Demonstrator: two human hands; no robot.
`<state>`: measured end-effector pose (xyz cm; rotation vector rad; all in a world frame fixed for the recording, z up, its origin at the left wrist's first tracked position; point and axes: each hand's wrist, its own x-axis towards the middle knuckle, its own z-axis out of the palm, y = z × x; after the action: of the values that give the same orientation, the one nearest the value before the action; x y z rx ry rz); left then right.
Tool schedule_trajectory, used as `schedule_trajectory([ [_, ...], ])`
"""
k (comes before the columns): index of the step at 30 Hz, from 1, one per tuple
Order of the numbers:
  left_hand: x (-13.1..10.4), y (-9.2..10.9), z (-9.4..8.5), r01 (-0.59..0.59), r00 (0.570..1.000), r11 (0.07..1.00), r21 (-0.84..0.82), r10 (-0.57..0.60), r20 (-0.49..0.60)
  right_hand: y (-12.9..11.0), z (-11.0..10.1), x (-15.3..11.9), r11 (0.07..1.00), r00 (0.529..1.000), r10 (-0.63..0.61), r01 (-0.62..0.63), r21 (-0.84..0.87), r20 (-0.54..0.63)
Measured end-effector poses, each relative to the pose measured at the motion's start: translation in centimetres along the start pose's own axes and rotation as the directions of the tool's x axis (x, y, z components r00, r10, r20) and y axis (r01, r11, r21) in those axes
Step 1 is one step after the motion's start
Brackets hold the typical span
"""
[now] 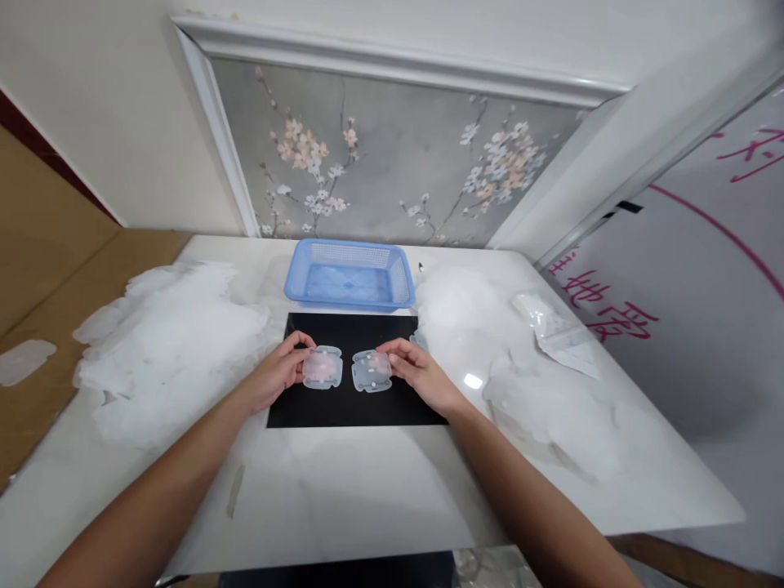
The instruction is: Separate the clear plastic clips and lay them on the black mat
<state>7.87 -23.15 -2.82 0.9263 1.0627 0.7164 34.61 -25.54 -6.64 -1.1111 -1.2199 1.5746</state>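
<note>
My left hand (287, 371) is closed on the left edge of a translucent plastic piece (322, 367), thin and roughly square with rounded, notched edges. A second translucent plastic piece (371, 372) of similar outline, with small raised studs and slots, is pinched at its right edge by my right hand (420, 371). Both pieces are over a black mat (361, 412), side by side with a narrow gap between them. Whether they touch the mat I cannot tell. My fingers show pinkish through the clear plastic.
Behind the mat stands a blue plastic basket (297, 282). A large heap of translucent pieces (177, 351) lies on the left, with more piles (465, 306) on the right. A clear bag (560, 335) rests near the right edge of the white table (343, 490). One loose piece (25, 361) lies on cardboard at far left.
</note>
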Motion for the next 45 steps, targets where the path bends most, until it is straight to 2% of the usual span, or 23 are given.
schedule_trajectory([
  [16, 0.34, -0.23, -0.18, 0.009, 1.0, 1.0, -0.017, -0.009, -0.01, 0.04, -0.16, -0.01, 0.999, 1.0, -0.014, 0.013, 0.037, 0.022],
  [32, 0.34, -0.09, -0.25, 0.001, 1.0, 1.0, -0.015, -0.001, -0.004, 0.07, -0.17, 0.16, 1.0, 0.999, -0.022, 0.022, -0.001, 0.025],
  [41, 0.16, -0.17, -0.24, 0.004, 1.0, 1.0, -0.01, -0.004, 0.004, 0.2, -0.3, 0.2, 0.998, 0.998, -0.032, 0.035, -0.044, 0.063],
  [45, 0.18, -0.04, -0.17, 0.001, 1.0, 1.0, -0.015, -0.001, -0.003, 0.04, -0.35, 0.04, 0.995, 0.987, -0.063, 0.073, -0.064, 0.145],
])
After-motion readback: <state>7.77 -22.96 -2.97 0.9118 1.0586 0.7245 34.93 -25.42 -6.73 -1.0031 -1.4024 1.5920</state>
